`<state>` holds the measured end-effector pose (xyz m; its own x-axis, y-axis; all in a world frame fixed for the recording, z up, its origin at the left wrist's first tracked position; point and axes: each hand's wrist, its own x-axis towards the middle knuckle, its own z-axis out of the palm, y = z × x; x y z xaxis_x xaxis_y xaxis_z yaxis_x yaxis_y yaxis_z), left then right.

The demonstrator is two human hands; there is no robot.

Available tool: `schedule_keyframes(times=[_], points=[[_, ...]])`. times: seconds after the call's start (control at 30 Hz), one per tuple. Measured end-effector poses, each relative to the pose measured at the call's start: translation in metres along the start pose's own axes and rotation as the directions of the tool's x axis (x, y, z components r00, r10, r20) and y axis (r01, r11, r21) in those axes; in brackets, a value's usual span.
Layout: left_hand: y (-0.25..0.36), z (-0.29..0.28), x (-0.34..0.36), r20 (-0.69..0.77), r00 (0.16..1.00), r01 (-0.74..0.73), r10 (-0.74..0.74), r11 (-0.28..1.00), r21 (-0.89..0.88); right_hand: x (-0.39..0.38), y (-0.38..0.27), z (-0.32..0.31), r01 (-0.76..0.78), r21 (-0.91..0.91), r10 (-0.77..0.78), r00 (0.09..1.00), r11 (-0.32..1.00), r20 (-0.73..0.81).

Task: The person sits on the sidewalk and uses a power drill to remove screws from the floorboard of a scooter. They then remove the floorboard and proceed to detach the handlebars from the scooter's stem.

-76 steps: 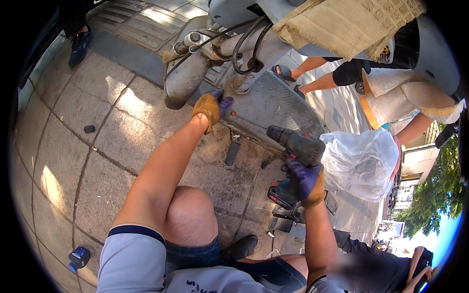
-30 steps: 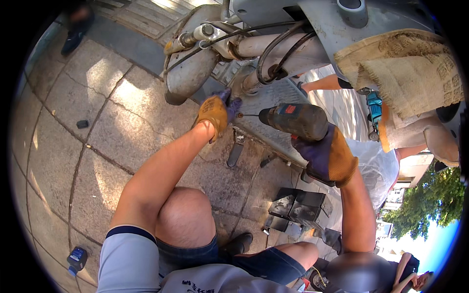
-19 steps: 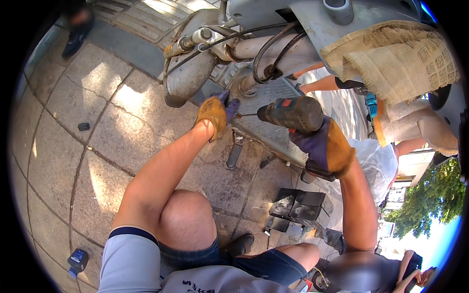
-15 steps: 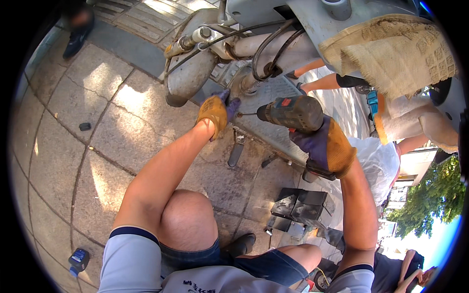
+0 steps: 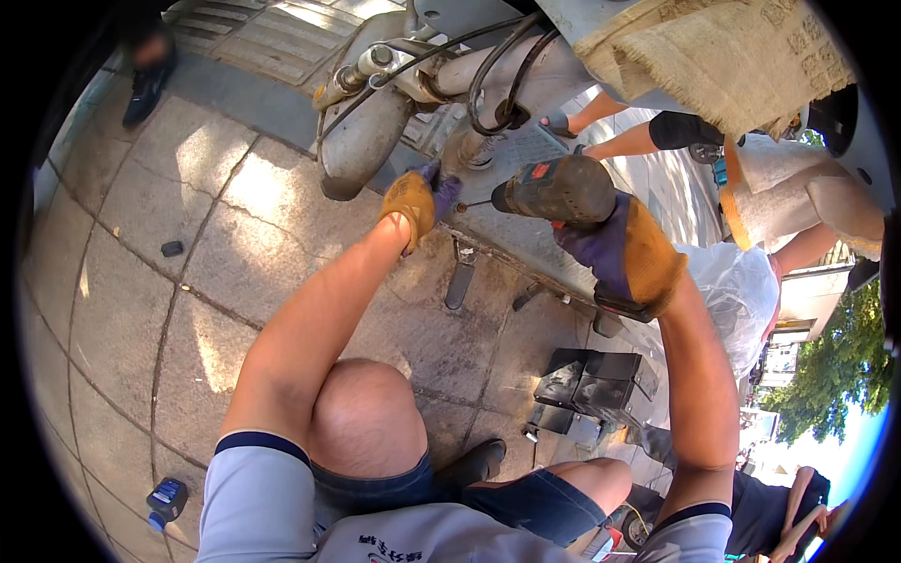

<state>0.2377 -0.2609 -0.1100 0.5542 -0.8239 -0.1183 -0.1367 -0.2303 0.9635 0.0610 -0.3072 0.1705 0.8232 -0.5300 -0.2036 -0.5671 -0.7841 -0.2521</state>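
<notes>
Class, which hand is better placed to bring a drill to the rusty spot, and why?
Probably the right hand: it grips the cordless drill, whose bit points toward the rusty spot. The left hand is beside that spot, at the grey plate, no tool visible.

The drill [image 5: 571, 192] looks matt plastic, the cloth [image 5: 718, 70] coarsely woven.

The site is identified as an outdoor street pavement. The ground is laid with large paving slabs [image 5: 117, 314], with ribbed paving [image 5: 253, 49] beyond, and is dappled by sunlight [image 5: 258, 185]. A leafy tree [image 5: 835, 383], blue sky [image 5: 856, 441] and a pale building front [image 5: 803, 298] are observed rightward.
</notes>
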Motion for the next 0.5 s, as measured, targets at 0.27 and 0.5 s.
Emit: schedule_keyframes(times=[0.27,0.5], points=[[-0.05,-0.085,-0.014,0.052,0.998,-0.045,0.038,0.988,0.148,-0.008,0.019,0.007,0.216,-0.132,-0.224,0.974,0.967,-0.043],[-0.093,-0.135,-0.113,0.145,0.962,0.186,-0.231,0.945,0.27,-0.023,0.04,0.023,0.167,0.001,-0.166,0.983,0.986,-0.072]])
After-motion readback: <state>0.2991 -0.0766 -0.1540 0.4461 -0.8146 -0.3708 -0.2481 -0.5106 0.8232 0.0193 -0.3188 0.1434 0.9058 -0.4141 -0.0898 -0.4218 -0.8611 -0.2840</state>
